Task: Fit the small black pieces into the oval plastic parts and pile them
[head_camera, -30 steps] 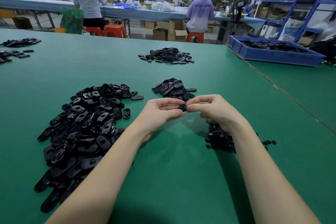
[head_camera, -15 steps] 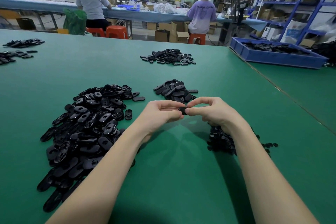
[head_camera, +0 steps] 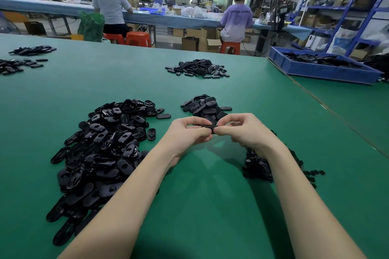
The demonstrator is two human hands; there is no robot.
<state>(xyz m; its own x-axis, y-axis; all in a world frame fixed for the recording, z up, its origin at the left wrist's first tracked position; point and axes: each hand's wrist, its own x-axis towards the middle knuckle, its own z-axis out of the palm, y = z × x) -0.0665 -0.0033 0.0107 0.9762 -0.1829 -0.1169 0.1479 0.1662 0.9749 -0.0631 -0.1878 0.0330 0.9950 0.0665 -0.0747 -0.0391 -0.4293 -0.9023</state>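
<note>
Left hand (head_camera: 187,132) and right hand (head_camera: 244,130) both pinching one oval part (head_camera: 207,126) above the green bench (head_camera: 210,206), near centre

table (head_camera: 210,206): green | oval parts (head_camera: 101,149): glossy black | tray (head_camera: 328,71): blue | stools (head_camera: 137,39): orange

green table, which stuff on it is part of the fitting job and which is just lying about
Part of the job:
- oval part, pinched by the left hand and right hand
- big heap of oval parts
- small black pieces under the right wrist
- small pile behind the hands

Just lying about:
- far pile
- piles at the left edge
- blue tray
</note>
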